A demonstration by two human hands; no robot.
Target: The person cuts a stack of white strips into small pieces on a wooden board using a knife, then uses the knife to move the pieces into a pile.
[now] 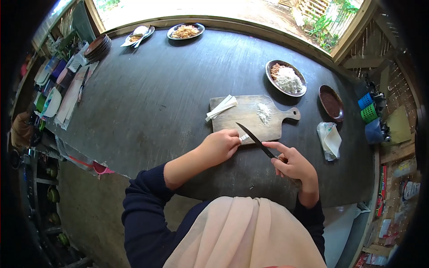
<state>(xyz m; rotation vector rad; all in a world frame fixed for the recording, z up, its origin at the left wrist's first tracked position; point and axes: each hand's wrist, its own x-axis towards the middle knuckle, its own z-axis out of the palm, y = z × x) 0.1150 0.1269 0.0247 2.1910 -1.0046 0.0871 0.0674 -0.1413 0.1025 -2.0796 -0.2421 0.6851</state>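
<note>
On the dark worktop (156,98): one wooden cutting board (243,118), handle pointing right. At its near edge, left hand (220,146) clamped on a small white piece (243,138), possibly vegetable; right hand (295,165) gripping a knife (255,140), blade slanting over that piece. Also on board: white strips (221,107), far-left corner; shredded white heap (263,112), centre-right.

A dark knife (251,136) slants over a white strip (243,138) at the near edge of a wooden board (241,117).

My left hand (220,145) is curled knuckles-up, its fingertips pinched together. My right hand (292,165) is closed in a grip, index finger stretched forward, close beside the left.
</note>
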